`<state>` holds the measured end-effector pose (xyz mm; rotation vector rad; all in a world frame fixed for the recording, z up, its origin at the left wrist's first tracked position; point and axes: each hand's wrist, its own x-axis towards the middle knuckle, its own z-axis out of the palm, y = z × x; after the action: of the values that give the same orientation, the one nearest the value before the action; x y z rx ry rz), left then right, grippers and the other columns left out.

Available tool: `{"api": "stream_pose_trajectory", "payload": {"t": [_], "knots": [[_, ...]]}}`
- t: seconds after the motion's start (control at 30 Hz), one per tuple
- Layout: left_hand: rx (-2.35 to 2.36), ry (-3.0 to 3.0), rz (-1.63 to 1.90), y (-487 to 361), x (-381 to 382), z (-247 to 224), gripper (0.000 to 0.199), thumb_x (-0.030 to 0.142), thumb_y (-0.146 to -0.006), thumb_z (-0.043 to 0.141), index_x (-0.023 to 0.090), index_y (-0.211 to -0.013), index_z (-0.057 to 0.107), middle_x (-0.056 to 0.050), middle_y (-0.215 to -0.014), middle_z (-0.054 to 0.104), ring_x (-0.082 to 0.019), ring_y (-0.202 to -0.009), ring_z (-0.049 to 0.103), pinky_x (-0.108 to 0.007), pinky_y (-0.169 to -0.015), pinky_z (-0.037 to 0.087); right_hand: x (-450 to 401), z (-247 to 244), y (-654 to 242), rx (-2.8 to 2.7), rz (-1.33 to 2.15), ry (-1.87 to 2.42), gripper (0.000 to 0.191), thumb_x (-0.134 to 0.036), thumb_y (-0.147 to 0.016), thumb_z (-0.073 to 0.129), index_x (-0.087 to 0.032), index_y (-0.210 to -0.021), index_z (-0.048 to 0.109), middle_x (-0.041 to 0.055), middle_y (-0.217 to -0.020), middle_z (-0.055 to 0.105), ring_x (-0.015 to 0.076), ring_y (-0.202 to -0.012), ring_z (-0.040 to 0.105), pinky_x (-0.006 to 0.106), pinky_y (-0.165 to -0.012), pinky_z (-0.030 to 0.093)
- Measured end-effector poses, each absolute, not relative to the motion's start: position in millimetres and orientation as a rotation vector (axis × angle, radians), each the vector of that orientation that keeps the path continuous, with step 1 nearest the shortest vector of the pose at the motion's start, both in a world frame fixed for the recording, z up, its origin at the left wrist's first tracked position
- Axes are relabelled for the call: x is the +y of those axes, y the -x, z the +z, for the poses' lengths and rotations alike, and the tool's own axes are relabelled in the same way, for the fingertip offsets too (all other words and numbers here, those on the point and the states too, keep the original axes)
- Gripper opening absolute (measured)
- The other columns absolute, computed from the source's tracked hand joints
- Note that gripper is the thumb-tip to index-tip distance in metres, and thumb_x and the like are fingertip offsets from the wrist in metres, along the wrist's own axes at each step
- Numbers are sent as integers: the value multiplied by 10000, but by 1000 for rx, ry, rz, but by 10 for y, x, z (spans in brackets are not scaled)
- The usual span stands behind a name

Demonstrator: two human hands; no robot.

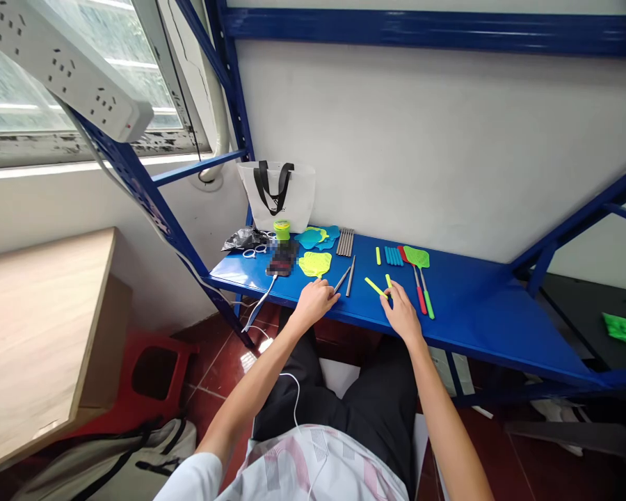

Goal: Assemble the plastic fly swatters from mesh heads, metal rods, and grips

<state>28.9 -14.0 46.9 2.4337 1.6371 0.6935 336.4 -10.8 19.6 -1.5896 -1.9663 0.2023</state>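
Note:
My left hand [316, 303] rests at the table's front edge with its fingers curled. Just beyond it lies a yellow fly swatter head [314, 264]. A metal rod [343, 280] ends at its fingertips, and a second metal rod [350, 277] lies beside that one. What the left fingers grip is hidden. My right hand [403, 313] is closed on a short yellow plastic handle [389, 280]. Another yellow handle [375, 286] lies slanted by its fingertips. Right of this hand are two assembled fly swatters, one green [417, 257] and one red [421, 299].
Along the back of the blue table [480, 306] are blue swatter heads [307, 239], several metal rods [346, 242], a yellow handle [378, 255] and blue handles [394, 256]. A phone [282, 259] with a cable, a green-lidded tub [282, 230] and a white bag [286, 195] stand left.

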Motion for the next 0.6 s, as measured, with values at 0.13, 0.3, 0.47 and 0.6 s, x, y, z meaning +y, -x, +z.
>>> {"api": "stream_pose_trajectory", "payload": {"t": [0.13,0.3,0.47,0.6], "knots": [[1838,-2399,632,-372,-176,409,362,550,-1077,672,206,-967,695,-117,-930,722,-306,-932,698,-356,-779,507,-98,175,-3369,-1956,194,1563,411,-562,-1114,407,-270,-1148,694,136,-1624,583,352,-1401,659,487,-998,658],[1956,-2375,533,-464,-174,310,354,513,-1140,547,193,-1050,669,-153,-1046,737,-308,-985,725,-330,-746,502,-80,160,-3382,-1967,186,1567,408,-563,-1115,405,-268,-1141,685,143,-1618,585,355,-1409,654,491,-1014,653],[1852,-2284,558,-403,-126,337,332,394,-1172,474,205,-962,647,-135,-984,747,-293,-930,750,-319,-723,482,-75,138,-3385,-1971,174,1569,430,-564,-1119,390,-275,-1190,700,144,-1610,586,354,-1411,650,502,-1028,649],[1606,-1996,840,-250,-28,383,428,482,-1170,466,234,-835,563,-46,-773,669,-232,-730,695,-300,-662,438,-78,139,-3388,-1955,188,1557,462,-569,-1121,381,-276,-1233,721,133,-1631,572,350,-1429,637,512,-1056,640]]}}
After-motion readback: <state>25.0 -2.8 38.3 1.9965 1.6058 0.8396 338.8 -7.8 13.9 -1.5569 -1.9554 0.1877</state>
